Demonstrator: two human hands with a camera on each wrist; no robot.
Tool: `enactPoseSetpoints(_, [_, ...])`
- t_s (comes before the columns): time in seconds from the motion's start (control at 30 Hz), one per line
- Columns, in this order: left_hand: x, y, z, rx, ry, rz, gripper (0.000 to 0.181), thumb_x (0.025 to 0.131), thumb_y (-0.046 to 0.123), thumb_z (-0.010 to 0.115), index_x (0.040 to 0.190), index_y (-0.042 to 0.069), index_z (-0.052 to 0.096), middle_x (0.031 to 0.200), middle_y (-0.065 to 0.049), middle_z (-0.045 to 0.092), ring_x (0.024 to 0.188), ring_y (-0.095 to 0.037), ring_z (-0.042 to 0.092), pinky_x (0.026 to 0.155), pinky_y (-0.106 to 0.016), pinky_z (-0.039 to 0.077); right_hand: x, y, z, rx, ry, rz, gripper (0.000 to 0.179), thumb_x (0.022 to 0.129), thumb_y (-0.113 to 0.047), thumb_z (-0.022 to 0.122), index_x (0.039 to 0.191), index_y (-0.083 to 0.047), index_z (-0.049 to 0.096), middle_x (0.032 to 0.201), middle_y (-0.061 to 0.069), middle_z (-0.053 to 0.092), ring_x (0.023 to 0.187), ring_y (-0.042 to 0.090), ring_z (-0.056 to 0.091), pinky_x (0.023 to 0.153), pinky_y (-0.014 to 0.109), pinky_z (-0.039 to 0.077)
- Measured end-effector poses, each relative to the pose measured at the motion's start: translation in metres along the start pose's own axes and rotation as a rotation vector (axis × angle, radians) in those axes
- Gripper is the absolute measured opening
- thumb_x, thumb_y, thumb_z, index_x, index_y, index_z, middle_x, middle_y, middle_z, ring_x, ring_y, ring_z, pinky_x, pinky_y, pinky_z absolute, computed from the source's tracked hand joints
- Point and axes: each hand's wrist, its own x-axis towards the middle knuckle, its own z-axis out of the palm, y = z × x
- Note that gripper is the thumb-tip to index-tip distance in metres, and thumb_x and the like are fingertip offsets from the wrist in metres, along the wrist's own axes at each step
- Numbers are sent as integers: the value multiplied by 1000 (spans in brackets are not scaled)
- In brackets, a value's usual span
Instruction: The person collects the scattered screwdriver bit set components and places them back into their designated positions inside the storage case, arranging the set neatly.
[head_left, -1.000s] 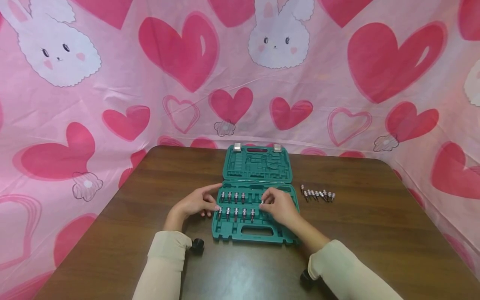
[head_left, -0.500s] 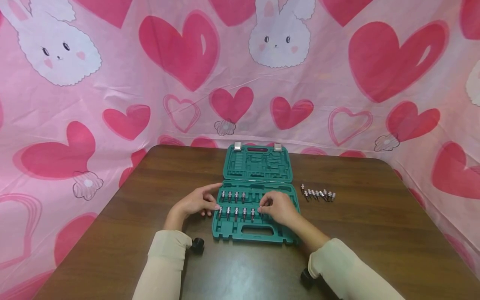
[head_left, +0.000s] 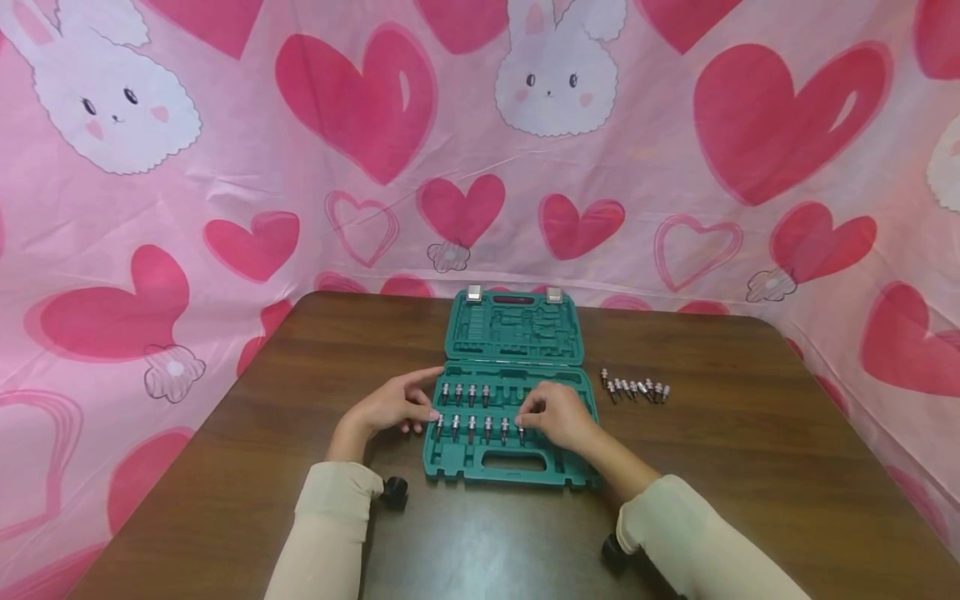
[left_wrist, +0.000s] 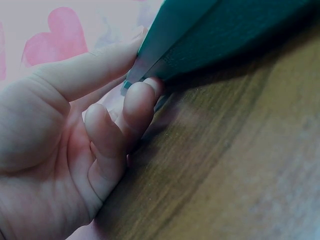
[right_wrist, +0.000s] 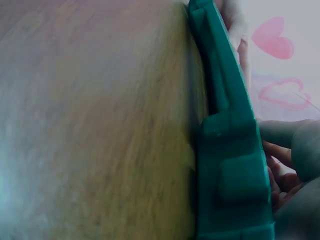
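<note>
A green tool case [head_left: 453,458] lies opened flat on the table, its moulded lid [head_left: 514,329] folded back. Two rows of bit sockets, chrome on top with dark tips, sit in its slots. My left hand [head_left: 393,404] grips the case's left edge; in the left wrist view the thumb [left_wrist: 95,75] lies along the rim and the other fingers curl below it. At the right end of the front row, my right hand [head_left: 558,414] pinches a bit socket [head_left: 521,434] at its slot, fingertips on its chrome top. In the right wrist view the case wall [right_wrist: 232,180] hides the fingertips.
Several loose bit sockets [head_left: 633,389] lie on the brown table [head_left: 712,433] to the right of the case. Behind the table hangs a pink cloth [head_left: 480,225] with hearts and rabbits. A black wrist mount [head_left: 395,492] sticks out at the left cuff.
My right hand has lowered the bit socket toward the front row, and its tip now shows below the fingers at the slot. The left hand has stayed in place.
</note>
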Motion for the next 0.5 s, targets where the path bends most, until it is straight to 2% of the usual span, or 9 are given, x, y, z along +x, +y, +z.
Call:
enactPoseSetpoints(0.23, [1, -2, 0, -3, 7, -8, 75, 87, 14, 74, 151, 18, 37, 85, -12, 68, 61, -23, 60, 55, -31, 50, 2, 4, -2, -23, -47, -39, 17, 82, -17, 79, 73, -17, 65, 74, -5, 56, 70, 14, 51, 63, 32, 44])
enactPoseSetpoints(0.5, [2, -2, 1, -8, 9, -12, 74, 87, 14, 74, 151, 20, 37, 86, -12, 68, 61, -23, 61, 55, -31, 50, 6, 3, -5, -45, -104, -37, 19, 82, -17, 79, 75, -17, 62, 74, -4, 56, 69, 13, 51, 62, 31, 45])
